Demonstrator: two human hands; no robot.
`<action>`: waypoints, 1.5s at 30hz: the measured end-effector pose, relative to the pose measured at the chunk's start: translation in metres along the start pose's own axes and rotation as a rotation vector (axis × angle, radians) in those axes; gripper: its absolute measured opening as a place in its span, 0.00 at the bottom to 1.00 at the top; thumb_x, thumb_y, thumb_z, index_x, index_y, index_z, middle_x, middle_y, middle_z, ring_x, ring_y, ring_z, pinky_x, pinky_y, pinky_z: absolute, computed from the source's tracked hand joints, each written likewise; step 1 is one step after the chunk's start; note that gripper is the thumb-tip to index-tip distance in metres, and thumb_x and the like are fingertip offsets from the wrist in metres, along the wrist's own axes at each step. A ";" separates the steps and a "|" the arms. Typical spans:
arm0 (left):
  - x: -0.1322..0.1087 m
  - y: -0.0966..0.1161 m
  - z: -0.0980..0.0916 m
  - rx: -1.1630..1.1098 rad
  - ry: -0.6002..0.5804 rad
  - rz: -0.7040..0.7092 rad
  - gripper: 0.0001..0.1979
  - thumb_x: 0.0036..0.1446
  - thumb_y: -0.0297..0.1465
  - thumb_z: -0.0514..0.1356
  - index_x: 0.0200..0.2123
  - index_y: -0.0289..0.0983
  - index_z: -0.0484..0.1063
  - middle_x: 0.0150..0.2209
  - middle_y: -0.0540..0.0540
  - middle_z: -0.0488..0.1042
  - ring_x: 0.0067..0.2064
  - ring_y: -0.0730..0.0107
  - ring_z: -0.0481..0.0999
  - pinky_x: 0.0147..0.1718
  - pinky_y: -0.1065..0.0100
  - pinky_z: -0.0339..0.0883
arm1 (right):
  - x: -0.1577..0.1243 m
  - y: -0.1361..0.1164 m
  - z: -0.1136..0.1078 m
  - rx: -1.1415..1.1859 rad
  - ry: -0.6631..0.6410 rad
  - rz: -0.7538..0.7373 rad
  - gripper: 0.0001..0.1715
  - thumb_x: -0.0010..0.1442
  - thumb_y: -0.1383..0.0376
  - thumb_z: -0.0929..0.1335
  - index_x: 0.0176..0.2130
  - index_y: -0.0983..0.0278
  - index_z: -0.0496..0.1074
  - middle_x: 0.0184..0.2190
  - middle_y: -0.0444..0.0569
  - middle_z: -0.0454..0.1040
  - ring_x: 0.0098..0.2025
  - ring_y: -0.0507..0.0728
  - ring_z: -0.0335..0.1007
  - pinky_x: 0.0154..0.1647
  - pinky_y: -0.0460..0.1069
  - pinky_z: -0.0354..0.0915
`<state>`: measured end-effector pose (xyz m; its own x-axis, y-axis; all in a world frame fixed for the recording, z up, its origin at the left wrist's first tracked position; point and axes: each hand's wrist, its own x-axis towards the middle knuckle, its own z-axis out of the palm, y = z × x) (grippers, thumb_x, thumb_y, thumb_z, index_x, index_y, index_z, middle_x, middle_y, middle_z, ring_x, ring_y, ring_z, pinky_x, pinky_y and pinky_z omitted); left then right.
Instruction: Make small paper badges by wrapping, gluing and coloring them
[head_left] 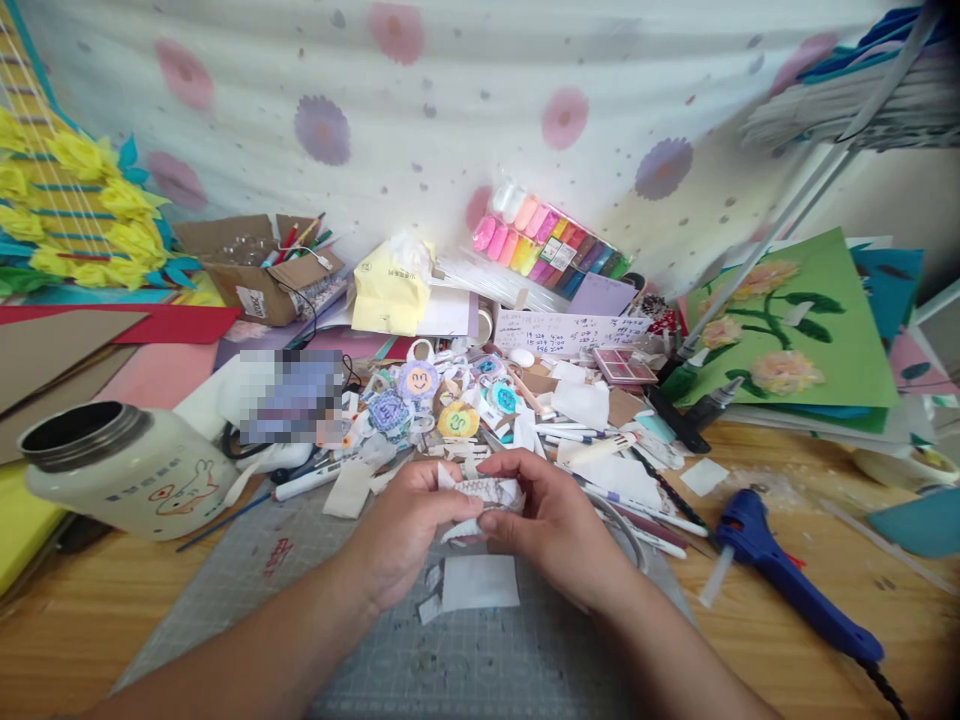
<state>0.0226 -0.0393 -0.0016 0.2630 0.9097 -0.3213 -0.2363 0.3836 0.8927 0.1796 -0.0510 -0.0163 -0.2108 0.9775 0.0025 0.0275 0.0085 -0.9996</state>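
White paper piece (486, 490) right between my hands, above the cutting mat (360, 660)! Left hand (409, 515) pinches one end, right hand (544, 515) the other, fingers closed on it. Its long axis runs side to side, neither hand nearer; a blank paper rectangle (480, 582) lies nearer me.

On the cutting mat (390, 672) before us we have a paper piece (481, 582), and behind it lie paper scraps (581, 403). The glue gun (795, 582) rests on the table (750, 645) to our right, the bottle (124, 480) is at our left, and farther behind stands the cardboard box (259, 288).
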 end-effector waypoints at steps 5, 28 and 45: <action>0.000 0.005 -0.001 -0.065 -0.150 0.030 0.07 0.47 0.33 0.65 0.24 0.35 0.73 0.22 0.51 0.72 0.28 0.70 0.70 0.28 0.67 0.65 | 0.000 -0.002 -0.002 0.171 -0.033 0.088 0.14 0.45 0.69 0.73 0.36 0.62 0.72 0.27 0.41 0.70 0.28 0.51 0.65 0.29 0.46 0.61; 0.002 0.010 -0.006 0.290 0.060 0.257 0.04 0.48 0.27 0.60 0.24 0.37 0.74 0.23 0.51 0.72 0.27 0.70 0.67 0.25 0.71 0.64 | -0.001 -0.002 -0.008 0.343 0.026 -0.030 0.19 0.50 0.60 0.73 0.43 0.61 0.73 0.35 0.45 0.70 0.36 0.53 0.65 0.34 0.46 0.61; 0.002 0.010 -0.003 0.187 0.037 0.268 0.02 0.48 0.29 0.63 0.27 0.37 0.72 0.24 0.53 0.71 0.28 0.70 0.67 0.28 0.71 0.62 | 0.004 -0.002 0.005 0.244 0.028 0.025 0.19 0.45 0.69 0.72 0.40 0.61 0.69 0.29 0.41 0.71 0.29 0.51 0.65 0.30 0.46 0.61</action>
<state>0.0181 -0.0334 0.0055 0.1798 0.9808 -0.0754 -0.1157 0.0972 0.9885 0.1736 -0.0486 -0.0146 -0.1861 0.9822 -0.0246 -0.2053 -0.0633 -0.9767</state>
